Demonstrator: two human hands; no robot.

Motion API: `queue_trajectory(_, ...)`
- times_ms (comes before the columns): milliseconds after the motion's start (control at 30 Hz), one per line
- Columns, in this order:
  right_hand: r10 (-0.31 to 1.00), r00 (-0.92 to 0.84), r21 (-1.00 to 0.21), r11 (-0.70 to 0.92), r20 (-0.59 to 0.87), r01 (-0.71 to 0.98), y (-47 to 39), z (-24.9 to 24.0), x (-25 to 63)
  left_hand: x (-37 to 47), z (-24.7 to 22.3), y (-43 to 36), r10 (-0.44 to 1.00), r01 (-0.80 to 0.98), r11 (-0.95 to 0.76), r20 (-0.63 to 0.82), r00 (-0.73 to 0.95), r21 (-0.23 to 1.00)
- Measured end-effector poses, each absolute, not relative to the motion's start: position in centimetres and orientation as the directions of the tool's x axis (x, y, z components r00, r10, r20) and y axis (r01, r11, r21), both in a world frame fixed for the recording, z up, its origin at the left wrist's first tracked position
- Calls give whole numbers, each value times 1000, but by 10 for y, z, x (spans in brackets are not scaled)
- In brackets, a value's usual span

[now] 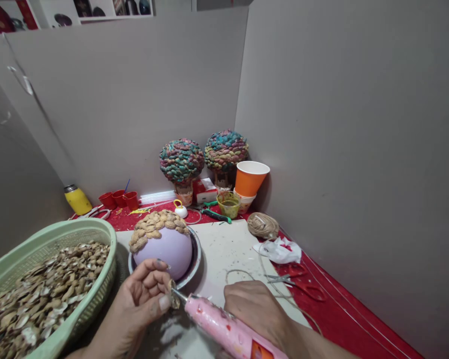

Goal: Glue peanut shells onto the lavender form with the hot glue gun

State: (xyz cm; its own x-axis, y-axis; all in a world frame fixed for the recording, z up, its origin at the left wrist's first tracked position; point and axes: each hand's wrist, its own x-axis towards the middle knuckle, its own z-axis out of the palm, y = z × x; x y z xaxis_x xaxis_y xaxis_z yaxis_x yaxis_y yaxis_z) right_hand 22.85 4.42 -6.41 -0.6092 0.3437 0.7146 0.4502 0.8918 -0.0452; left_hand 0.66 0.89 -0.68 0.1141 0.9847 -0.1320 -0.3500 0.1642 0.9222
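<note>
Pink glue gun (228, 325), gripped in the right hand (252, 305), meets a shell (175, 301) the left hand (144, 295) pinches; light, steady contact seems best.

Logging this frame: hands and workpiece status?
Left hand pinching peanut shell; right hand gripping pink glue gun, nozzle at shell. Lilac ball partly shell-covered, in bowl. No obstruction seen.

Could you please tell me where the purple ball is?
The purple ball sits in a bowl left of centre in the head view, right of the green basket, just beyond the left hand.
</note>
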Motion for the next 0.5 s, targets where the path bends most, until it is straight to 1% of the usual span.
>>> queue_trajectory(267,309,-625,-8,900,716,436,43,-62,231,6,-8,11,989,-353,130,-94,118,927)
queue_trajectory(400,330,-626,-14,891,706,454,44,-66,232,3,-12,12,991,-348,106,-69,117,931)
queue_trajectory(500,342,-644,5,881,684,473,45,-66,232,2,-14,13,991,-355,90,-49,123,931)
